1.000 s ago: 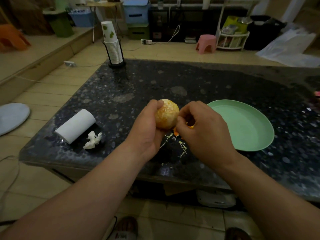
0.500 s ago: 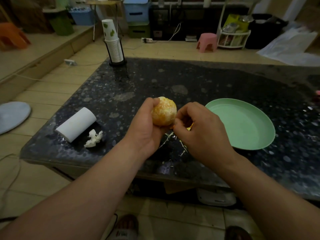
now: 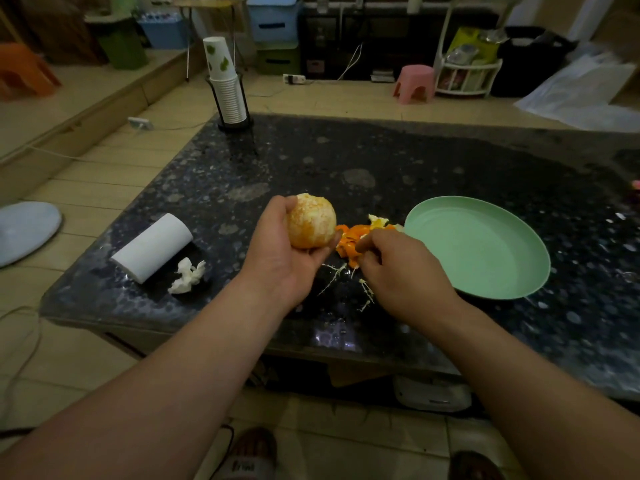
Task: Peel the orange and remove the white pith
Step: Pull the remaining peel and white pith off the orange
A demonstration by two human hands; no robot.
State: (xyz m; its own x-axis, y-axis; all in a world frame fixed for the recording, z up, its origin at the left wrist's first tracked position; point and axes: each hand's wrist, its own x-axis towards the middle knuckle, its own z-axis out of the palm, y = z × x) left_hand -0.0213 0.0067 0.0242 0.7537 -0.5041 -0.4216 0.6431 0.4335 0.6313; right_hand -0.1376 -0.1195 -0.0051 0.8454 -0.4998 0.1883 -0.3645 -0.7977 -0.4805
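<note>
Peeled, pith-flecked orange above table

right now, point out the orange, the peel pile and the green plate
orange (image 3: 311, 221), head view, on its peeled front face.
peel pile (image 3: 353, 239), head view, on an orange strip lying on the table.
green plate (image 3: 478, 247), head view, on its bare inner floor.

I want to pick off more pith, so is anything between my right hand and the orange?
Nothing visible. The left hand holds the orange, and the right hand sits just beside it, over the peel scraps on the table.
</note>
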